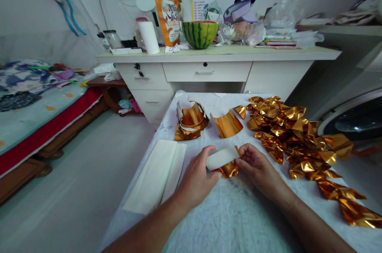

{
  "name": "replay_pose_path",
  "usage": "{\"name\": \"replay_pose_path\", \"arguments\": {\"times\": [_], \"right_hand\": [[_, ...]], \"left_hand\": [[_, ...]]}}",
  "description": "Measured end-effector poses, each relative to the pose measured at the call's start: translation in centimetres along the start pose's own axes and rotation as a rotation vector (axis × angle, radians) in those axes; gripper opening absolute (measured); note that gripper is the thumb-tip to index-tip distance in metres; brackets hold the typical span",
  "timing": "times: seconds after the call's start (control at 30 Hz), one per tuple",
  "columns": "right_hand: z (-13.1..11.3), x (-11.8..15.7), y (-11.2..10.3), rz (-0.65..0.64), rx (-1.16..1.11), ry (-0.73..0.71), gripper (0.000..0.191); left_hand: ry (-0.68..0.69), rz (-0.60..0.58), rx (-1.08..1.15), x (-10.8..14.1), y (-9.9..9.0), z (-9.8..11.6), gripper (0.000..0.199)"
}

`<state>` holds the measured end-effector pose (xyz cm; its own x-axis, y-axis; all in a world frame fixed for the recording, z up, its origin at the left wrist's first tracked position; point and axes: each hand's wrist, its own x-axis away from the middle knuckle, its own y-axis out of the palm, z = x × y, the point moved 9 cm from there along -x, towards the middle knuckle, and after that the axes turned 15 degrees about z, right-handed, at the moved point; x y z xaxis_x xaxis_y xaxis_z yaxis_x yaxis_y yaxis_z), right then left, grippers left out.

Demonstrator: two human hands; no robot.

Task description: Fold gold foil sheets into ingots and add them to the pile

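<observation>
Between the left grip and the right grip is the gold and white paper, pinched at both ends. It looks light, bendy and a bit slippery. It could crease, so its edges seem best for a soft hold.

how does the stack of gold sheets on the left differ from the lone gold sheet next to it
The stack of gold sheets holds several curled layers, while the lone gold sheet looks like one piece. The stack bends round into a rough ring on its upper layers; the lone sheet makes only a shallow, open curve. Both are shiny gold on one face with a pale back, and both rest on the table cloth.
</observation>
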<state>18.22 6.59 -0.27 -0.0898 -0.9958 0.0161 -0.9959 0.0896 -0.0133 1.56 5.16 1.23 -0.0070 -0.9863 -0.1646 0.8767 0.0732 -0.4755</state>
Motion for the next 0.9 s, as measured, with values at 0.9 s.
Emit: {"name": "replay_pose_path", "arguments": {"times": [0.9], "right_hand": [[-0.9, 1.5, 1.4, -0.05, 0.126, -0.028, 0.026]], "left_hand": [[-0.162, 0.223, 0.403, -1.8, -1.9, -2.0, 0.005]]}}
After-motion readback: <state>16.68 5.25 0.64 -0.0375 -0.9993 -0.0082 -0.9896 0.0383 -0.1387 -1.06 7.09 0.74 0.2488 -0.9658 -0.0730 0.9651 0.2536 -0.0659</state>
